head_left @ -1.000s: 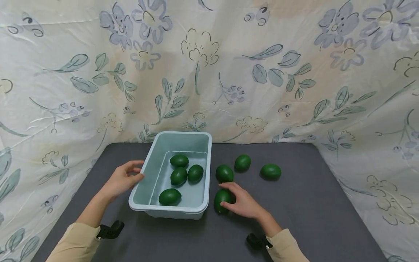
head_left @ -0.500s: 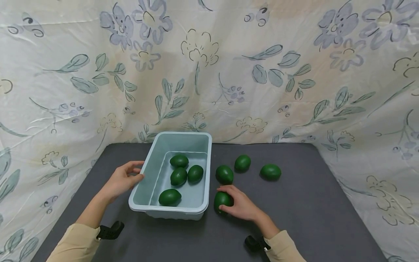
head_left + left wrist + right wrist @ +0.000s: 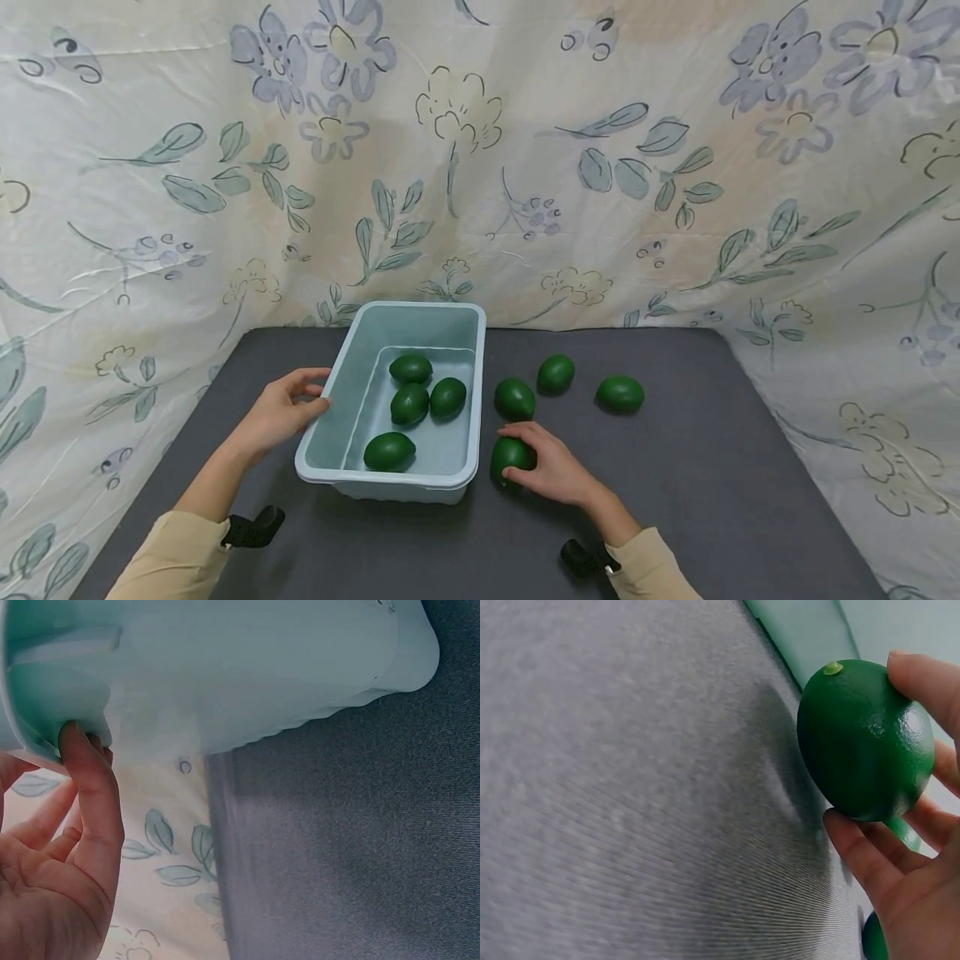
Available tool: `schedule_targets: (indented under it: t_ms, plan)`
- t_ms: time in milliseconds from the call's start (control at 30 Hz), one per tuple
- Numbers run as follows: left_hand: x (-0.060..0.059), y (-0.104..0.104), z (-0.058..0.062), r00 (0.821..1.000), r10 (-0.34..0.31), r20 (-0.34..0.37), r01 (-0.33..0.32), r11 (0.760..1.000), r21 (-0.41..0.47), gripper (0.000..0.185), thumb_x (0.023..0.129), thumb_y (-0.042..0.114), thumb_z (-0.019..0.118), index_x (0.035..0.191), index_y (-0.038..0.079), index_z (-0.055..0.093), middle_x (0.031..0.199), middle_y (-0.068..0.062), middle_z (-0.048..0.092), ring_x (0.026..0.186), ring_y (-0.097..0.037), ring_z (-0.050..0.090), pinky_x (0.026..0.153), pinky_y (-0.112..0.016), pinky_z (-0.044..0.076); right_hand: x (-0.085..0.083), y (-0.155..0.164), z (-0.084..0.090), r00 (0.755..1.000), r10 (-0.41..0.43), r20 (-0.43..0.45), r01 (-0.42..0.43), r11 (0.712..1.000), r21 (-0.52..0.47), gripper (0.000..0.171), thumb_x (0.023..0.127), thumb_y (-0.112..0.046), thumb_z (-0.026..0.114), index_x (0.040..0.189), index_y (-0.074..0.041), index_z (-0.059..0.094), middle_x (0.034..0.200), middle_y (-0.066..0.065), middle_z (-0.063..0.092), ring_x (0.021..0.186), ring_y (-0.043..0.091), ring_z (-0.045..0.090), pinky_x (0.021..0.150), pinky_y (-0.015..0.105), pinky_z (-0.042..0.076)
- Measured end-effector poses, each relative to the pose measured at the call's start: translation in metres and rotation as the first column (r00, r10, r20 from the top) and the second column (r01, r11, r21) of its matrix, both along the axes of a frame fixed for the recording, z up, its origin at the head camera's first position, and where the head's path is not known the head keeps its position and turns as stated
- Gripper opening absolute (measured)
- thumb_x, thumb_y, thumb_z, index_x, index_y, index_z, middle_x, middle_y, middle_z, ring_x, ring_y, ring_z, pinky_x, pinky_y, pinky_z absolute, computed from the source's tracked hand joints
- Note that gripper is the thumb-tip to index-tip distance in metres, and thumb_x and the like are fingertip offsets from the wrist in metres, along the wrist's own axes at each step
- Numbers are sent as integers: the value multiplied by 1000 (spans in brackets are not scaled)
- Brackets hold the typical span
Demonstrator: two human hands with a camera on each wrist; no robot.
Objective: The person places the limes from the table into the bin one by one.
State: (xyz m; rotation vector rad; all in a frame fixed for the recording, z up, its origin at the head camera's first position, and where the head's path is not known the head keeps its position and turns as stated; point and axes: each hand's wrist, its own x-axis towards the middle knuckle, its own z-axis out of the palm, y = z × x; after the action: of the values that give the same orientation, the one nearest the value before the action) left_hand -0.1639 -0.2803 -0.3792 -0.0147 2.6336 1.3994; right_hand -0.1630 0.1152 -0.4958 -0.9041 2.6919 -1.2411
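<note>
Right hand [image 3: 555, 471], in the head view, curls its fingers and thumb round a dark green lime [image 3: 511, 456] that sits on the grey table [image 3: 712, 467] just beside the right wall of the pale blue bin [image 3: 457, 479]. Left hand [image 3: 281, 412] rests against the bin's left rim, thumb on the edge and fingers loosely bent. 4 limes lie inside the bin and 3 more lie on the table beyond the gripped one, the nearest [image 3: 514, 397] close to the right hand's fingertips. A floral cloth [image 3: 480, 167] hangs behind and at both sides.

From the left wrist view, the left hand [image 3: 52, 870] has 1 fingertip [image 3: 75, 742] pressed up under the bin's rim [image 3: 45, 742], the other fingers relaxed beside it; the bin's ribbed outer wall [image 3: 262, 667] stands over the grey table [image 3: 352, 847].

From the right wrist view, the right hand [image 3: 915, 862] pinches the lime [image 3: 865, 740] between thumb above and fingers [image 3: 862, 851] below. Its skin is glossy, deep green, with a small pale stem nub on top; the bin wall [image 3: 802, 630] is just behind it.
</note>
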Motion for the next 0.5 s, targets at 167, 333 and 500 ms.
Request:
schedule_targets:
  t_ms: [167, 333, 500]
  plan:
    - [0, 0, 0, 1000, 1, 2, -1, 1000, -2, 55, 90, 13, 58, 138, 5, 34, 116, -23, 52, 87, -23, 61, 67, -38, 54, -2, 2, 4, 999, -28, -26, 28, 999, -19, 53, 80, -30, 71, 127, -16, 53, 127, -3, 49, 109, 15, 53, 85, 35, 46]
    - [0, 1, 0, 1000, 5, 6, -5, 1000, -11, 54, 90, 14, 58, 138, 5, 34, 116, -23, 52, 88, -23, 61, 67, -37, 54, -4, 4, 9, 998, -50, -41, 49, 999, -23, 53, 80, -31, 71, 127, -15, 53, 127, -2, 50, 108, 15, 53, 85, 35, 46]
    - [0, 1, 1, 1000, 10, 13, -9, 1000, -16, 54, 90, 14, 58, 138, 5, 35, 116, -23, 51, 88, -24, 60, 67, -37, 54, -7, 5, 13, 997, -68, -37, 67, 997, -23, 52, 80, -33, 71, 126, -17, 54, 127, -1, 50, 109, 16, 53, 85, 35, 46]
